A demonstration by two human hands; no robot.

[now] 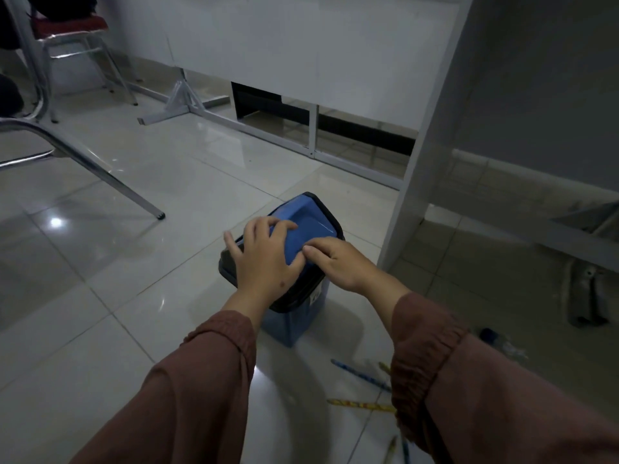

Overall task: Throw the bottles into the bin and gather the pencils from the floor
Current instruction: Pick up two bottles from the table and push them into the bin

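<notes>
A small blue bin (294, 324) with a black rim and a blue swing lid (310, 222) stands on the tiled floor in the middle of the view. My left hand (264, 259) lies on the lid's near left side, fingers spread over its edge. My right hand (338, 259) grips the lid's near right corner. Several pencils lie on the floor near my right sleeve: a blue one (355, 371), a yellow patterned one (360, 405), and more (398, 447) at the bottom edge. A clear plastic bottle with a dark cap (502, 343) lies to the right, partly hidden by my sleeve.
A white desk leg panel (425, 145) stands right behind the bin, with a white frame along the floor. Chrome chair legs (100, 172) reach in from the left. A dark grey object (586, 299) lies on the floor under the desk at right.
</notes>
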